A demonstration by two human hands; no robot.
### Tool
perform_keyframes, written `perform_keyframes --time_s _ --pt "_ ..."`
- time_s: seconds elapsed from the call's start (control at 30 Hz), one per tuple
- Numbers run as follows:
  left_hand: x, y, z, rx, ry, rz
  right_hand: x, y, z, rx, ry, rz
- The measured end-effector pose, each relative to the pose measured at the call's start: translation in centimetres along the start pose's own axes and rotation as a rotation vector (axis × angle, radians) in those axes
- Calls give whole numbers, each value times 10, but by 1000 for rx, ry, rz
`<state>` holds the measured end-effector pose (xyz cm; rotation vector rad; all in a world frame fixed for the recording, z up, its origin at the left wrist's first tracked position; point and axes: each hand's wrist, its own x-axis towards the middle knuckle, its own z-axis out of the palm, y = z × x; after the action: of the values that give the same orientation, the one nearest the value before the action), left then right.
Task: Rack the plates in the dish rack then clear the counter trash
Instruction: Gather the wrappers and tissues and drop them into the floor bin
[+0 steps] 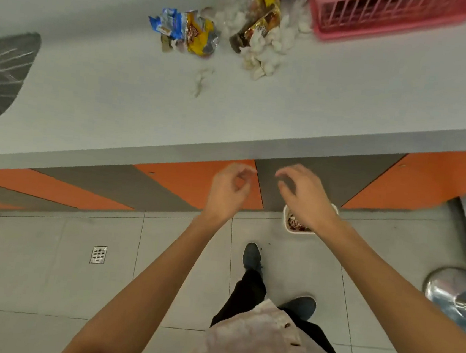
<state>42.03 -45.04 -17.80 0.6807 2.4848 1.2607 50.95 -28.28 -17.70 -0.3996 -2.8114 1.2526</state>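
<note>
Grey-white and smooth, the long laminate table (91, 89) runs across the head view, and the trash the task names lies on its far part, well ahead of both hands and beyond the near edge. The heap's long axis runs left to right. A crumpled blue and yellow foil snack wrapper (186, 30) marks the left end, and a brown and gold wrapper (259, 26) lies aslant among a drift of white crumpled paper wads (267, 53). The wads reach right until they touch the pink slatted plastic dish rack (387, 14), which the top of the frame cuts off, so I cannot tell whether plates stand in it. A small pale scrap (201, 82) lies alone, nearer the person than the heap. The left hand (229, 190) and the right hand (301, 198) hang side by side below the table edge, in front of the orange and grey cabinet panels. Both have loosely curled fingers and hold nothing. The left hand is likely the nearer one to the foil wrapper and the scrap, the right hand to the paper wads and the rack. A small white bin on the floor (291, 228) shows partly under the right wrist, with dark reddish scraps inside, and it looks like the place to drop things. The wrappers carry print, but blur leaves no brand or word readable.
</note>
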Motion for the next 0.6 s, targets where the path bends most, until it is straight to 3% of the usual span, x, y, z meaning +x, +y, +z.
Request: perform_keyframes --time_s 0.1,0.27,0.5,0.6 --pt "25 0 -33 41 38 -4 29 -23 -12 -18 -27 -33" --pt "61 -12 -78 249 -54 -36 73 -48 -21 -64 -82 -57" --pt "105 -28 -106 557 -273 -130 130 -63 -24 -242 -182 42" --pt "118 -30 -112 600 -220 -78 152 -67 -24 -312 -238 103"
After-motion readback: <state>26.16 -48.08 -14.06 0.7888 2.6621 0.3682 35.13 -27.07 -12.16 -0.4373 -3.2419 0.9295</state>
